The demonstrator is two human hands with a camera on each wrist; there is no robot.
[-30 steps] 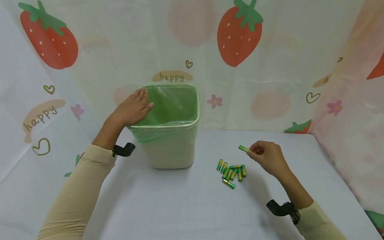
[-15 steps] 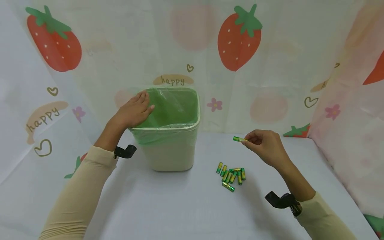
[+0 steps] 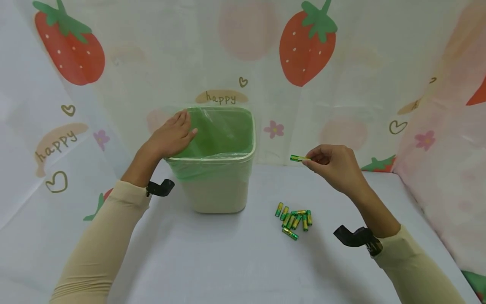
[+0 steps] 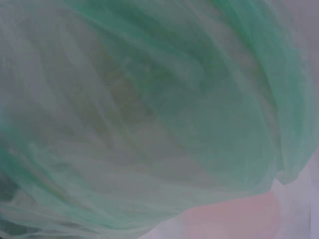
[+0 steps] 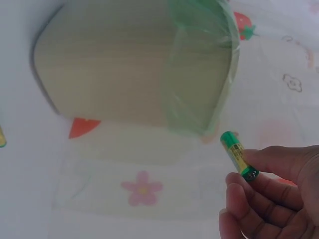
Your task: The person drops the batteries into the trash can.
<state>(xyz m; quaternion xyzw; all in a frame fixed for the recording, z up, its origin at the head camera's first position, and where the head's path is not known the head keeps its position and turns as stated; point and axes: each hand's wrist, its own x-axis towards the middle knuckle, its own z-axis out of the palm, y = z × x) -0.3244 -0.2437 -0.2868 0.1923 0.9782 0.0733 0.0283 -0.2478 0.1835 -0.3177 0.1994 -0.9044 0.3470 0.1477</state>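
Observation:
My right hand [image 3: 336, 169] pinches a green and yellow battery [image 5: 238, 155] between thumb and fingers, raised above the table to the right of the bin. The left hand [image 3: 172, 135] rests with straight fingers on the left rim of a cream trash bin [image 3: 216, 190]. A thin green bag [image 4: 214, 119] lines the bin and folds down over its outside; it fills most of the left wrist view. Several more batteries [image 3: 295, 223] lie in a loose group on the table, below and left of the right hand.
The white table [image 3: 212, 261] spreads out in front of the bin. Behind it stands a curtain [image 3: 360, 67] printed with strawberries, hearts and flowers, close to the bin's back. A pink-toned curtain [image 3: 448, 190] borders the table's right side.
The right hand has risen and moved slightly left with the battery, nearer the bin's height. The left hand stays at the rim, and the pile of batteries has not moved.

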